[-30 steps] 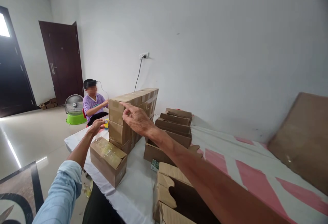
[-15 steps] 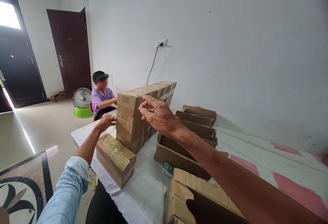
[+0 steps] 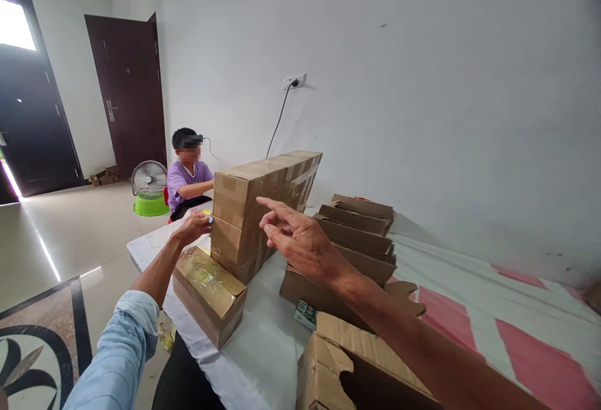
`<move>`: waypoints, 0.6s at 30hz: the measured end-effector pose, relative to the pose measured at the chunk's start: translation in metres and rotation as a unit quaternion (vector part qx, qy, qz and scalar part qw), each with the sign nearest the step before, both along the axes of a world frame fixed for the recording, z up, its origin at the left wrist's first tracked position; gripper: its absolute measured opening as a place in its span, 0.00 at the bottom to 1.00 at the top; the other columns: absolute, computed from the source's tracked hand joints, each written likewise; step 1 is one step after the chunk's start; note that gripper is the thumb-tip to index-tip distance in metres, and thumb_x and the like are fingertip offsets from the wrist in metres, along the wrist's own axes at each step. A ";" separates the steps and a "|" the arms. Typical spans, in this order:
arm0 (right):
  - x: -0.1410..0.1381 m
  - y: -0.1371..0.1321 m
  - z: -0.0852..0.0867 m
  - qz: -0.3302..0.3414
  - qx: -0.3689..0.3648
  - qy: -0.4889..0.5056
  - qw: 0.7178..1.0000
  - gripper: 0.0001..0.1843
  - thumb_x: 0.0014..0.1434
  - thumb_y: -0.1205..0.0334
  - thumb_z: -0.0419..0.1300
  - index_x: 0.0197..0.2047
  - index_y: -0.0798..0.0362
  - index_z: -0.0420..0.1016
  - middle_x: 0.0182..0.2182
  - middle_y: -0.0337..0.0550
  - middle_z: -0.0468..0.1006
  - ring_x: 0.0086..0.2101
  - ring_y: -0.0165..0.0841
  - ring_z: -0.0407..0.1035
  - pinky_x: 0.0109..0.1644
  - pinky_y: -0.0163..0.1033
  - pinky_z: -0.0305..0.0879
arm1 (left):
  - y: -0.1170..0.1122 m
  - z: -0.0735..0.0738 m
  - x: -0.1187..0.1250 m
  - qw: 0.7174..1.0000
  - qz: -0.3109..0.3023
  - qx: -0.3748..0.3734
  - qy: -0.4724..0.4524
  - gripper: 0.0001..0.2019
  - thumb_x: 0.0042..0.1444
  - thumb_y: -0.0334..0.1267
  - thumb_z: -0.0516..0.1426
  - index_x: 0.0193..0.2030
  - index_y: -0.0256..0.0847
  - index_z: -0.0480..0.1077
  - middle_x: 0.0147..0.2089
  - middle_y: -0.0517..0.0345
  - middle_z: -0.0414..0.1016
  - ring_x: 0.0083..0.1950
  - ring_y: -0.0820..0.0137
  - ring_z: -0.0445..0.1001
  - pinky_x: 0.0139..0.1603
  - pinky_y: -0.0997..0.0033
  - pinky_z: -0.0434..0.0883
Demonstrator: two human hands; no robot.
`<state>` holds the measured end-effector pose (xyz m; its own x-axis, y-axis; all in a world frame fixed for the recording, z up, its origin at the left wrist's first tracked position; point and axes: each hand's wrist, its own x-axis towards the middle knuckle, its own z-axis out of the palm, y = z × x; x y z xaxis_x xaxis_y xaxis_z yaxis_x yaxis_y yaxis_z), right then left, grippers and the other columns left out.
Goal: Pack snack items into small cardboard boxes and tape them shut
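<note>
Beside the near end of a row of stacked cardboard boxes (image 3: 230,200), my left hand (image 3: 191,228) is closed in a pinch. A small pale-blue and yellow bit shows at its fingertips, too small to name. My right hand (image 3: 303,238) hovers in front of the long side of the stack, its index finger stretched out and the others loosely bent; nothing is in it. Whether the fingertip touches the cardboard I cannot tell. Below my left hand lies a single taped cardboard box (image 3: 209,294) with shiny clear tape on top.
Several open cardboard trays (image 3: 357,244) stand right of the stack, and a torn open carton (image 3: 328,366) is at the near edge. A small green packet (image 3: 306,314) lies between them on the white-covered table (image 3: 267,335). A person (image 3: 188,175) sits behind the stack, near a fan (image 3: 149,178).
My right hand has moved down from the stack's top edge to its side. My left hand has hardly moved, and the small blue bit at its fingertips shows more clearly.
</note>
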<state>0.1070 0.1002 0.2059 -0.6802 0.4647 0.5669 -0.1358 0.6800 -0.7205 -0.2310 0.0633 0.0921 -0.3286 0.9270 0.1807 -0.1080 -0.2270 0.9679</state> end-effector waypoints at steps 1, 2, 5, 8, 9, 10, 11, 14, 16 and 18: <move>0.004 0.000 -0.003 -0.002 -0.004 -0.003 1.000 0.31 0.61 0.57 0.58 0.67 0.52 0.75 0.36 0.40 0.76 0.26 0.28 0.69 0.32 0.38 0.75 | 0.001 0.000 0.000 1.000 -0.003 0.000 -0.001 0.20 0.47 0.51 0.74 0.35 0.36 0.78 0.42 0.45 0.83 0.46 0.59 0.79 0.51 0.61 0.72; 0.009 0.000 -0.006 -0.005 -0.007 -0.007 1.000 0.31 0.61 0.57 0.59 0.66 0.52 0.75 0.37 0.41 0.77 0.26 0.28 0.69 0.32 0.38 0.75 | 0.001 0.001 0.001 1.000 -0.006 0.000 -0.001 0.20 0.47 0.50 0.74 0.35 0.36 0.78 0.41 0.46 0.82 0.46 0.60 0.79 0.51 0.61 0.72; 0.024 0.000 -0.015 -0.022 -0.010 -0.013 1.000 0.30 0.62 0.54 0.59 0.66 0.51 0.75 0.38 0.42 0.77 0.27 0.29 0.70 0.32 0.38 0.76 | 0.003 0.002 0.002 1.000 -0.015 0.003 -0.003 0.20 0.47 0.50 0.74 0.36 0.35 0.78 0.41 0.46 0.82 0.43 0.61 0.78 0.49 0.62 0.71; 0.044 -0.002 -0.025 -0.038 -0.015 -0.022 0.999 0.29 0.64 0.51 0.60 0.66 0.50 0.75 0.38 0.42 0.77 0.28 0.30 0.71 0.33 0.38 0.78 | 0.005 0.002 0.002 1.000 -0.021 0.007 -0.003 0.20 0.47 0.49 0.74 0.36 0.34 0.78 0.39 0.48 0.82 0.41 0.63 0.78 0.47 0.63 0.71; 0.051 -0.004 -0.027 -0.043 -0.017 -0.025 0.999 0.29 0.64 0.50 0.60 0.66 0.49 0.75 0.38 0.42 0.77 0.29 0.30 0.71 0.34 0.38 0.78 | 0.005 0.002 0.002 1.000 -0.022 0.009 -0.003 0.20 0.47 0.49 0.74 0.36 0.34 0.78 0.39 0.48 0.81 0.40 0.64 0.77 0.47 0.64 0.71; 0.059 -0.006 -0.030 -0.049 -0.018 -0.030 0.998 0.29 0.64 0.49 0.60 0.65 0.49 0.75 0.38 0.42 0.77 0.28 0.30 0.72 0.34 0.38 0.78 | 0.006 0.003 0.002 1.000 -0.023 0.012 -0.003 0.20 0.47 0.49 0.74 0.35 0.35 0.78 0.38 0.49 0.81 0.39 0.65 0.76 0.46 0.65 0.70; 0.068 -0.008 -0.032 -0.057 -0.019 -0.033 0.998 0.28 0.65 0.49 0.60 0.65 0.49 0.76 0.38 0.42 0.77 0.28 0.30 0.72 0.34 0.38 0.79 | 0.006 0.003 0.002 1.000 -0.024 0.014 -0.004 0.20 0.46 0.48 0.74 0.35 0.35 0.77 0.37 0.51 0.80 0.39 0.65 0.76 0.45 0.65 0.70; 0.096 -0.018 -0.043 -0.088 -0.021 -0.045 0.995 0.28 0.66 0.48 0.60 0.66 0.46 0.75 0.38 0.42 0.78 0.27 0.30 0.73 0.35 0.37 0.79 | 0.008 0.005 0.002 0.999 -0.032 0.015 -0.002 0.19 0.47 0.48 0.74 0.33 0.35 0.76 0.35 0.52 0.79 0.38 0.67 0.74 0.44 0.67 0.69; 0.115 -0.023 -0.053 -0.115 -0.024 -0.051 0.992 0.28 0.66 0.46 0.60 0.66 0.44 0.76 0.38 0.41 0.80 0.28 0.30 0.75 0.36 0.37 0.79 | 0.009 0.007 0.002 0.999 -0.037 0.011 0.000 0.18 0.47 0.47 0.74 0.33 0.35 0.76 0.35 0.52 0.79 0.37 0.67 0.74 0.43 0.68 0.68; 0.134 -0.026 -0.065 -0.143 -0.030 -0.046 0.988 0.28 0.64 0.44 0.61 0.64 0.43 0.77 0.38 0.42 0.81 0.30 0.32 0.77 0.36 0.36 0.80 | 0.009 0.009 0.002 0.999 -0.040 0.007 0.003 0.18 0.47 0.46 0.74 0.33 0.35 0.75 0.34 0.53 0.77 0.36 0.68 0.72 0.43 0.68 0.68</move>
<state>0.2406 0.0739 0.1408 -0.5643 0.6759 0.4740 0.1240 0.6371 -0.7607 -0.2289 0.0720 0.1007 -0.2517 0.9478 0.1957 -0.1207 -0.2314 0.9653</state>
